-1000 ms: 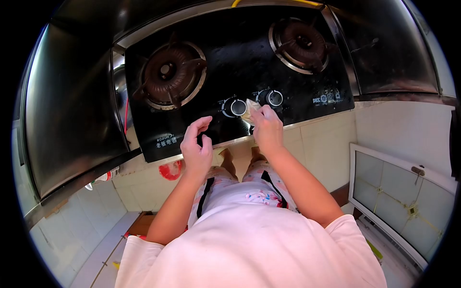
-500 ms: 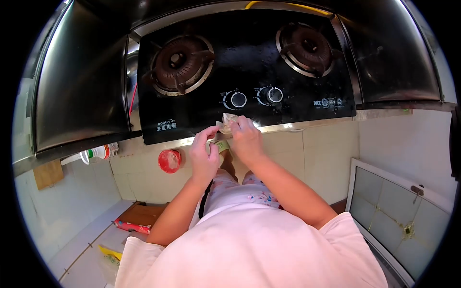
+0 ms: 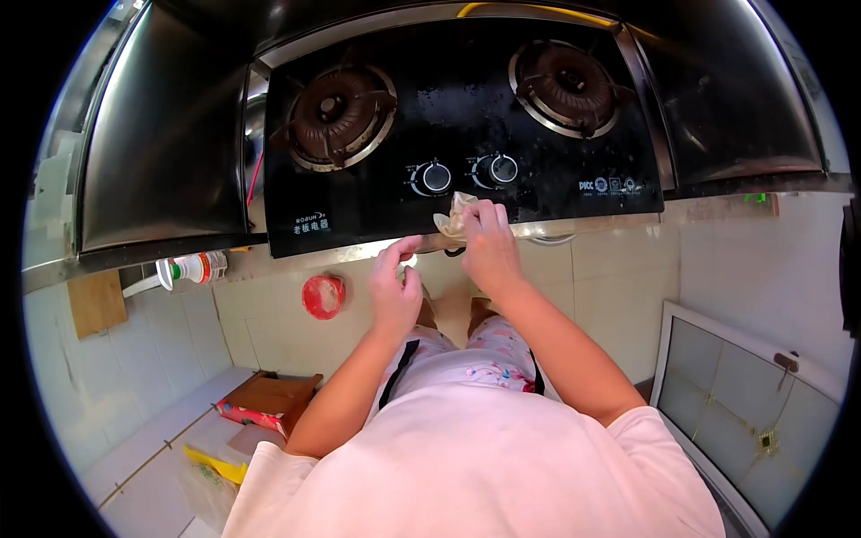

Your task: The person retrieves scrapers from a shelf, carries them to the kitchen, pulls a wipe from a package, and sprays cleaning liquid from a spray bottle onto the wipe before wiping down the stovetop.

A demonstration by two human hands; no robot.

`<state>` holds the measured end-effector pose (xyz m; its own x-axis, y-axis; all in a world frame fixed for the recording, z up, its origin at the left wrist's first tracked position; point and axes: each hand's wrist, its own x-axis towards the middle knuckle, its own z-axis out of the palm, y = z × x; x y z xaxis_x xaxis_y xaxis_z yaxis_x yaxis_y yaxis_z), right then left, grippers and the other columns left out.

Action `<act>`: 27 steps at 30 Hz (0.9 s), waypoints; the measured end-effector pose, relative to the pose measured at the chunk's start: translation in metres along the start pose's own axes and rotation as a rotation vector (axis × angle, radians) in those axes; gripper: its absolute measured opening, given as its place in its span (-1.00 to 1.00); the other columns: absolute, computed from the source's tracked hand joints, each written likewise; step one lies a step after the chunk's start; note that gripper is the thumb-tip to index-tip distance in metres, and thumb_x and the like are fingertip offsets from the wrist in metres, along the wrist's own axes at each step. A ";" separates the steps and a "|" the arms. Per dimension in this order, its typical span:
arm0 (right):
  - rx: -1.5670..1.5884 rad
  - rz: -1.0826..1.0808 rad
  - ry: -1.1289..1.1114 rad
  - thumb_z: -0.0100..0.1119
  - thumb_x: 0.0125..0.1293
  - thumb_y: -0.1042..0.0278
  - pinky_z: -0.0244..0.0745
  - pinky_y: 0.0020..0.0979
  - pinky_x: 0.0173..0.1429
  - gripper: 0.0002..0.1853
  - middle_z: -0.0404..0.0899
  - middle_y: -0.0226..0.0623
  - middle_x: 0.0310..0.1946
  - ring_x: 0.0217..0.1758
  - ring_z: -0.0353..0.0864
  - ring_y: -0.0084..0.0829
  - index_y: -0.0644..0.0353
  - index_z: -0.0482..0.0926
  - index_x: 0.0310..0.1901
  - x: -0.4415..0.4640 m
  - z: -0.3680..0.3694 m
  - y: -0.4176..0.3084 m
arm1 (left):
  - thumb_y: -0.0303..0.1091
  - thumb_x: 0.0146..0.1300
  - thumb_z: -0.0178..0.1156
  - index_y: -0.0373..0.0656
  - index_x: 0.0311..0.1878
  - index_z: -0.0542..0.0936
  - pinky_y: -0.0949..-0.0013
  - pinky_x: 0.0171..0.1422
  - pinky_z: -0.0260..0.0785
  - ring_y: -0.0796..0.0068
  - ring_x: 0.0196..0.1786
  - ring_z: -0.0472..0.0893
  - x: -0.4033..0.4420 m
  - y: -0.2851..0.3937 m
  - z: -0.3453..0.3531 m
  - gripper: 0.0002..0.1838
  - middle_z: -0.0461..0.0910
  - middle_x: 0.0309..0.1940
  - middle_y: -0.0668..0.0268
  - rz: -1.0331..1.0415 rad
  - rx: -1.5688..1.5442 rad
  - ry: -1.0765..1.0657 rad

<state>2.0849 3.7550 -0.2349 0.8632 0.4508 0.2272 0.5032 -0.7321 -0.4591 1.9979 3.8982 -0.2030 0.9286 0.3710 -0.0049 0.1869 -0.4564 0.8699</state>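
Note:
My right hand is closed on a crumpled, off-white cloth or wipe at the front edge of a black glass gas stove. The cloth hangs out past the fingertips over the glass, below the control knobs. To its left is my left hand, fingers apart and holding nothing, just in front of the metal edge. The left knob and right knob lie a little beyond the cloth. Wet-looking specks show on the glass.
Two brown burners, left and right, stand on the stove. Below at left are a red tub and a white spray bottle. A glass-paned door leans at lower right. A yellow hose runs behind the stove.
My right hand has moved right with the cloth, apart from the left hand. The left hand has shifted slightly right and lower, and its fingers no longer sit by the cloth.

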 end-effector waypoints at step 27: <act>0.780 0.591 -0.090 0.27 0.09 0.39 0.48 -0.44 -0.28 -0.84 0.64 -0.29 -0.52 -0.43 0.60 -0.56 0.33 0.61 -0.41 0.035 -0.044 -0.053 | -0.38 0.00 0.40 -0.25 0.18 0.33 0.21 0.19 0.35 0.20 0.07 0.46 0.036 0.016 -0.013 -0.33 0.45 0.05 0.13 0.209 0.004 -0.099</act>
<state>2.0901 3.7867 -0.1654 0.9448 0.1817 -0.2727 -0.2043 -0.3242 -0.9237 2.0300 3.9146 -0.1833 0.9741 0.1868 0.1271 -0.0121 -0.5186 0.8549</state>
